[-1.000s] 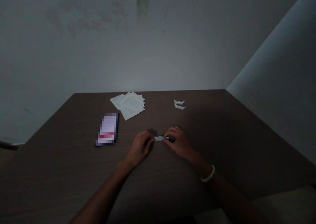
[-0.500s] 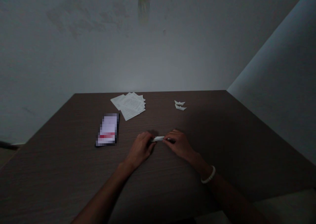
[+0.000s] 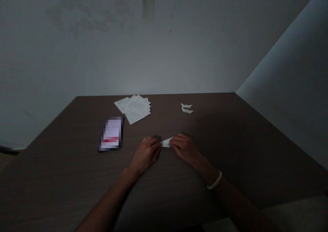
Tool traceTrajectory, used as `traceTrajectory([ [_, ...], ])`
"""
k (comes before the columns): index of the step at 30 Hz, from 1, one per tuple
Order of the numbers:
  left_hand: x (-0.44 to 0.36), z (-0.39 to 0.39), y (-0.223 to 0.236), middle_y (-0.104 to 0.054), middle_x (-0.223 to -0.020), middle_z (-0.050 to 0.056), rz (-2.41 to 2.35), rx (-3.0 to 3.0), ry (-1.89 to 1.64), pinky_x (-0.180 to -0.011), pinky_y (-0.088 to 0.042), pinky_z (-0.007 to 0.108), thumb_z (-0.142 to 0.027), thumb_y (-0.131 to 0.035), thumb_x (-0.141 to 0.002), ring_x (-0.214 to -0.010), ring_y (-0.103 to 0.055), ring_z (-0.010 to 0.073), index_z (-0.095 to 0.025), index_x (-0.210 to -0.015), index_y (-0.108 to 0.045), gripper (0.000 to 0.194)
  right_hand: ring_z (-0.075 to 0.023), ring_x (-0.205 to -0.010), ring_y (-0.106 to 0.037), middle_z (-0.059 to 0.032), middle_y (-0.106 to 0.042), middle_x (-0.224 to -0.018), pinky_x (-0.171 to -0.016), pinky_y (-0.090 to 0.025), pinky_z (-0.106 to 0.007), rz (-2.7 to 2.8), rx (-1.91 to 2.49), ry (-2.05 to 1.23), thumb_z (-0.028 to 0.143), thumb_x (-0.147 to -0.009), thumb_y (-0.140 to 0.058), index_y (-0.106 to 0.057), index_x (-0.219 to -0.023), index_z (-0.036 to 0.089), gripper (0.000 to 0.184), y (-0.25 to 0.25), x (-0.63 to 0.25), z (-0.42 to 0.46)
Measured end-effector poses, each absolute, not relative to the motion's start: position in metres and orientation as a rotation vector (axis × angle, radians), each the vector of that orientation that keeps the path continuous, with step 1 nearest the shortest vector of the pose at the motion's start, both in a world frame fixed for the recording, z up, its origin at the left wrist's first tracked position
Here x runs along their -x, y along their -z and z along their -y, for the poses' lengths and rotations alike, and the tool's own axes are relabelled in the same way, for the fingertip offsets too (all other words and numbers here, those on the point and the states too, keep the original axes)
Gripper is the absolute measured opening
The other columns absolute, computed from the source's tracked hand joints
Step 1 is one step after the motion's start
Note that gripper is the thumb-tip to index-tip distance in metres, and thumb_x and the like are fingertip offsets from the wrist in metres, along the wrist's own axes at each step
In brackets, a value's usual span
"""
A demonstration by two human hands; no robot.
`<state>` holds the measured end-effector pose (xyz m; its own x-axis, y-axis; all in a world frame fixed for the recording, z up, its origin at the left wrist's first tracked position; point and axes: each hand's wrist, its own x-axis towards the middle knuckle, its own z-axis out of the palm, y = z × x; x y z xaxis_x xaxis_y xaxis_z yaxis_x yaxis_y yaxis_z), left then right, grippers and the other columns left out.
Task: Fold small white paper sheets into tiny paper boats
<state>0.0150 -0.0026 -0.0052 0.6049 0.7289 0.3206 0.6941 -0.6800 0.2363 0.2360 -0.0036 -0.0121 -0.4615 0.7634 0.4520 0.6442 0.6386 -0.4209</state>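
Note:
A small piece of folded white paper [image 3: 166, 143] spans the gap between my two hands, low over the middle of the table. My left hand [image 3: 147, 153] pinches its left end with thumb and fingers. At the other end, the fingers of my right hand [image 3: 185, 148] are closed on the paper's right side. The paper looks like a narrow wedge, taller toward the right; its ends are partly hidden by my fingertips. A pale beaded bracelet [image 3: 214, 180] circles my right wrist.
Two small folded paper boats [image 3: 187, 108] sit toward the back, right of centre. Several printed sheets [image 3: 135, 109] lie fanned out at the back left. A phone [image 3: 111, 133] with a blurred screen rests left of my hands. The brown table [image 3: 77, 177] meets a stained wall.
The folded paper has turned from a thin strip to a wider, wedge-shaped face with its right side raised. Both hands have stayed nearly in place, still gripping it.

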Motion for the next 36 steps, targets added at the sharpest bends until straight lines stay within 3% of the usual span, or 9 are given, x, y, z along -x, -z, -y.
traceTrajectory([
  [7,-0.014,0.003,-0.002,-0.060,-0.086,0.008,-1.137,-2.849,-0.488,-0.072,-0.037,0.035,-0.018,-0.048,-0.094,-0.082,-0.050,0.0225,-0.019,-0.096,-0.068,0.020,-0.0187,-0.090,-0.059,-0.0038,-0.071,-0.093,-0.083,-0.048,-0.032,2.334,1.054,-0.254,0.006,-0.088,-0.052,-0.070,-0.091,0.022,0.025,0.009,-0.240,0.003],
  [15,-0.014,0.004,-0.005,-0.059,-0.088,0.008,-1.109,-2.894,-0.409,-0.073,-0.035,0.035,-0.015,-0.050,-0.091,-0.085,-0.048,0.0228,-0.019,-0.097,-0.068,0.019,-0.0235,-0.102,-0.056,-0.0056,-0.068,-0.110,-0.089,-0.047,-0.040,2.487,1.016,-0.156,0.006,-0.076,-0.057,-0.069,-0.108,0.024,0.039,-0.003,-0.240,0.014],
  [22,-0.013,0.003,-0.005,-0.060,-0.088,0.008,-1.129,-2.776,-0.536,-0.073,-0.035,0.035,-0.019,-0.052,-0.092,-0.083,-0.049,0.0217,-0.018,-0.089,-0.070,0.018,-0.0235,-0.104,-0.058,-0.0069,-0.068,-0.108,-0.092,-0.047,-0.039,2.444,1.032,-0.245,0.021,-0.082,-0.061,-0.070,-0.101,0.021,0.021,-0.009,-0.236,0.021],
  [26,-0.013,0.002,-0.006,-0.061,-0.089,0.007,-1.175,-2.686,-0.562,-0.075,-0.037,0.036,-0.023,-0.056,-0.090,-0.089,-0.050,0.0234,-0.019,-0.083,-0.072,0.017,-0.0190,-0.096,-0.059,-0.0064,-0.068,-0.100,-0.086,-0.049,-0.033,2.391,1.059,-0.262,0.018,-0.089,-0.054,-0.071,-0.092,0.019,0.017,-0.002,-0.235,0.019],
  [36,-0.016,0.001,0.001,-0.062,-0.091,0.007,-1.231,-2.464,-0.718,-0.079,-0.041,0.037,-0.017,-0.057,-0.087,-0.091,-0.051,0.0230,-0.018,-0.085,-0.072,0.015,-0.0191,-0.093,-0.057,-0.0073,-0.065,-0.093,-0.082,-0.050,-0.031,2.468,0.964,-0.201,0.017,-0.092,-0.053,-0.068,-0.088,0.016,0.015,0.003,-0.230,0.019],
])
